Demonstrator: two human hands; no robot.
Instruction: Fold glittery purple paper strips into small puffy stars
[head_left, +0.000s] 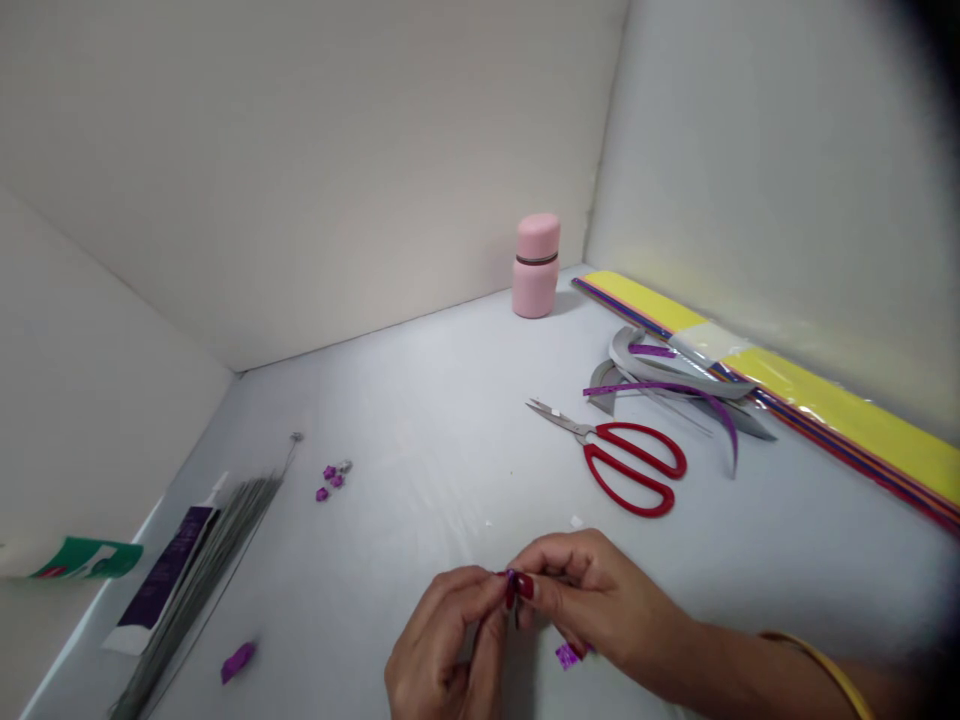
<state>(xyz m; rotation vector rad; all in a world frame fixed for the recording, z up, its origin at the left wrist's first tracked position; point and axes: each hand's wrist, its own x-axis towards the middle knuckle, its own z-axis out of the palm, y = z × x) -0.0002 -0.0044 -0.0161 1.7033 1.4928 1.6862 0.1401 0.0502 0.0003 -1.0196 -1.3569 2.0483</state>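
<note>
Fingertips of my left hand (450,635) and my right hand (604,605) meet near the bottom centre, both closed in a pinch. Between them shows a tiny bit of shiny purple paper strip (512,575), mostly hidden by the fingers. Another piece of glittery purple strip (567,656) sticks out below my right hand; whether it joins the pinched part I cannot tell. Scissors with red handles (600,450) lie beyond my right hand, blades slightly apart. Several small purple puffy folded shapes (330,473) and a silvery one (344,466) sit to the left.
Grey and purple paper strips (675,385) lie tangled at right, beside a long pack of coloured paper (810,385). A pink flask (535,265) stands at the back. Thin grey wires (217,570), a purple glue tube (169,580) and a crumpled purple piece (238,662) are left.
</note>
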